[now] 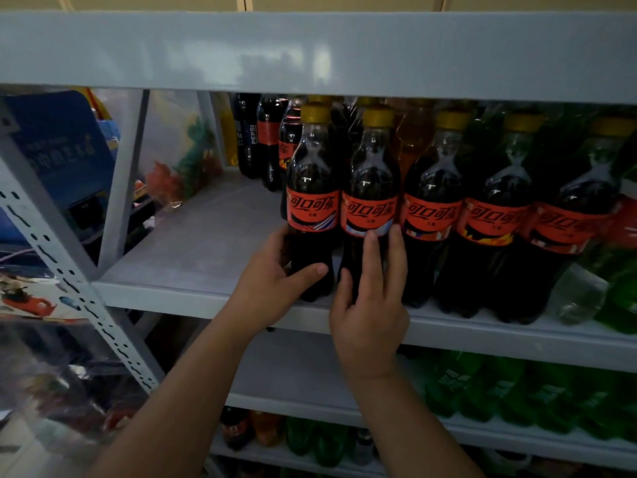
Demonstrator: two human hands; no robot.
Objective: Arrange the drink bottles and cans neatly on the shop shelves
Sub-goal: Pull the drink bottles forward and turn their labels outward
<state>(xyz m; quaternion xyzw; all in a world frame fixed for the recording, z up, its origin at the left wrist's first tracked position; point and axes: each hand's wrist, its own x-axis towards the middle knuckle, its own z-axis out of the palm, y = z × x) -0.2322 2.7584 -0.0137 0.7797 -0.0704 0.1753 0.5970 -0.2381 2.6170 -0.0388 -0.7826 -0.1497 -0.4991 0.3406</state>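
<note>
A row of dark cola bottles with red labels and yellow caps stands along the front edge of the grey shelf [193, 288]. My left hand [275, 288] grips the base of the leftmost cola bottle [312, 188], thumb across its front. Around the lower body of the second cola bottle [370, 198] my right hand [370, 305] is wrapped, its fingers reaching up to the label. Both bottles stand upright, close together. Three more cola bottles [431, 208] continue the row to the right.
Behind the row stand a Pepsi bottle [246, 136], more cola bottles and an orange drink bottle [413, 139]. Green bottles [620, 298] sit at the far right and on the shelf below [482, 388]. A perforated shelf upright [69, 270] slants at left. Bare shelf surface lies left of the bottles.
</note>
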